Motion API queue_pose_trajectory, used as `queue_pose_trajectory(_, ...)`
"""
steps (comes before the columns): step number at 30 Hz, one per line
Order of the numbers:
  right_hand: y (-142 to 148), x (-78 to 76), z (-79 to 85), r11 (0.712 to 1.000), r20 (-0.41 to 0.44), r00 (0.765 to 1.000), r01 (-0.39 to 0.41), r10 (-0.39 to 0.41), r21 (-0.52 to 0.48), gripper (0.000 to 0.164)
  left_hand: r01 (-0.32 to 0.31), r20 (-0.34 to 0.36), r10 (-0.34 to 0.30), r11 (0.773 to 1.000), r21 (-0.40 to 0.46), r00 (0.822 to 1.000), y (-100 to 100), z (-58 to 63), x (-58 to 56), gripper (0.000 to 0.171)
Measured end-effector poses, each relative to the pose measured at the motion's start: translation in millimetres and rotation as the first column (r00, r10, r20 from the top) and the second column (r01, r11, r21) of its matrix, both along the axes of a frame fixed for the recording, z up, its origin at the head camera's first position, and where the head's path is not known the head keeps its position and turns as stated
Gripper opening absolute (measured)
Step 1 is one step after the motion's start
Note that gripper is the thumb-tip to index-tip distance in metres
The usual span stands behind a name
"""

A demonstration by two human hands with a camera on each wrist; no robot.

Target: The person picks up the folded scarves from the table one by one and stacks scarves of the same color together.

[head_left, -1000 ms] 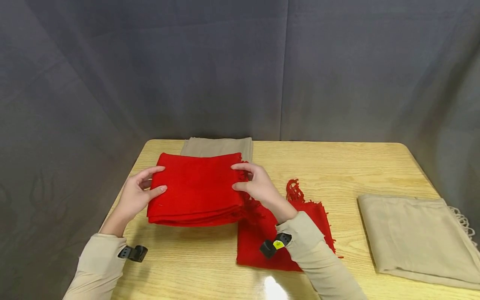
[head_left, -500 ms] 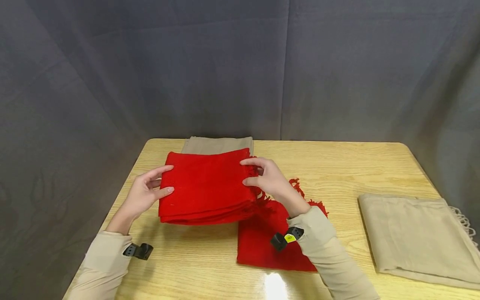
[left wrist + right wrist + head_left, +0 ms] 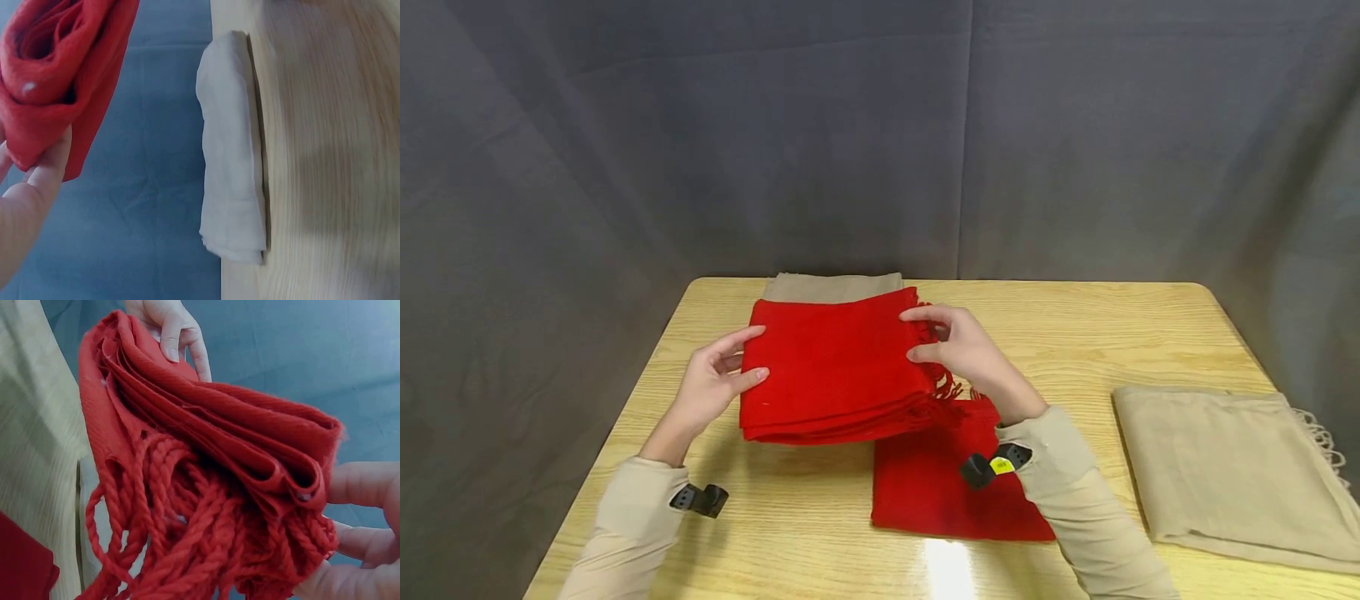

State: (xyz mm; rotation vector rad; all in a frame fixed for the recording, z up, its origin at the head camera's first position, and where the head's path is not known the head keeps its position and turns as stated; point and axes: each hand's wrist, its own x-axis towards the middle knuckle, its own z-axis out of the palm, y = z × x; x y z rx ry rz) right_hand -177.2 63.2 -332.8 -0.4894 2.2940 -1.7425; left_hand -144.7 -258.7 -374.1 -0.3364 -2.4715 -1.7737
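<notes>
- Head view: the folded red cloth (image 3: pixel 831 358) is held raised over the desk (image 3: pixel 790 508), tilted, between both hands.
- Left hand (image 3: pixel 709 390): its fingers pinch the cloth's left end, with the thumb below the forefinger.
- Right hand (image 3: pixel 968 343): its fingers pinch the opposite end, beside the fringe (image 3: pixel 181 512).
- Right wrist view: several folded layers stack at that end, and the twisted red cords of the fringe hang in loops.
- Lower red cloth (image 3: pixel 940 492): folded on the desk, partly hidden by the held cloth and the right sleeve (image 3: pixel 1082 500).
- Far beige cloth (image 3: pixel 835 288): folded at the desk's back edge, its near part hidden behind the held cloth in the head view; the left wrist view shows the two apart.
- Near beige cloth (image 3: pixel 1240 467): folded on the desk's right side, pale fringe along its right edge.
- Grey curtain (image 3: pixel 850 142): hangs behind the desk.
</notes>
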Motion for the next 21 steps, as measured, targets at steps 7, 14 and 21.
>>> queue_pose_trajectory(7, 12, 1.8, -0.7, 0.999, -0.003, 1.0, 0.023, -0.023, 0.033, 0.043, 0.009, -0.01, -0.009, 1.0, 0.021, 1.0, 12, 2.5, -0.9, 0.049)
queue_pose_trajectory(14, 26, 5.5, 0.1, 0.997, -0.038, 0.999, 0.032, -0.029, 0.074, 0.043, 0.012, -0.003, -0.012, 1.0, 0.007, 1.0, 23, 3.5, -0.9, 0.05)
queue_pose_trajectory(21, 37, 10.6, 4.6, 0.996, -0.078, 0.997, 0.028, -0.021, 0.084, 0.043, 0.035, 0.007, -0.036, 0.999, 0.006, 0.999, 30, 5.0, -2.1, 0.05)
